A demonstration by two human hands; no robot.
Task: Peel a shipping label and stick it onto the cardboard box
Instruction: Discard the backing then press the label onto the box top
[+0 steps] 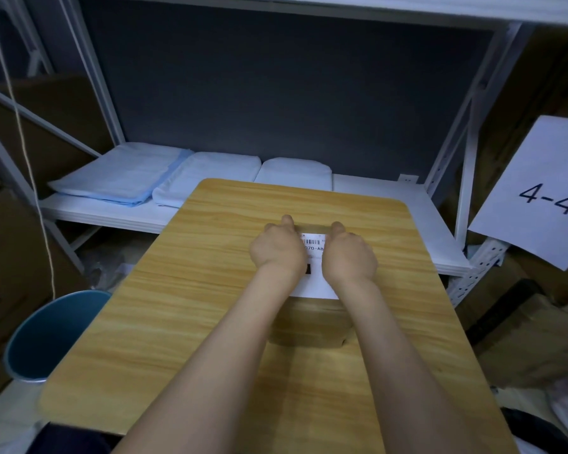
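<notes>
A small brown cardboard box (309, 326) stands on the wooden table (184, 306), a little right of the middle. A white shipping label (313, 257) with a barcode and black print lies over the top of the box, its near edge reaching the box's front rim. My left hand (277, 250) covers the label's left side and my right hand (348, 255) its right side. Both hands have curled fingers and thumbs pointing away from me along the label's far corners. The hands hide most of the label and the box top.
A blue bin (46, 335) stands on the floor left of the table. Behind the table a white metal shelf (112, 211) carries folded white and light blue cloths (128, 175). A paper sheet marked 4-4 (545, 194) hangs at the right. Cardboard boxes are stacked on both sides.
</notes>
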